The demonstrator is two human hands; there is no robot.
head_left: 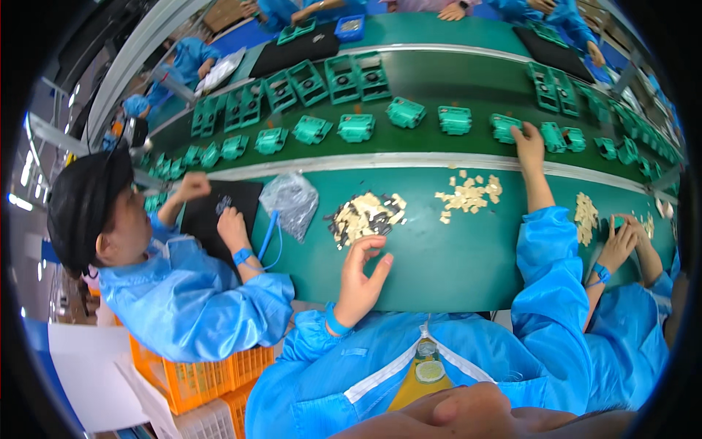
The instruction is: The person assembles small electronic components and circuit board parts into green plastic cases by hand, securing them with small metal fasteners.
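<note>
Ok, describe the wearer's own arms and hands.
The left hand and right hand are ungloved. Loose, glossy blue sleeves cover both arms down to the forearms. A blue wristband circles the left wrist; no cable shows on either side.

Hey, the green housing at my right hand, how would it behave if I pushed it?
The green housing is probably stiff, given its moulded look. Its boxy shape suggests it wouldn't roll. It may slide easily, since the surface beneath looks smooth and glossy.
</note>
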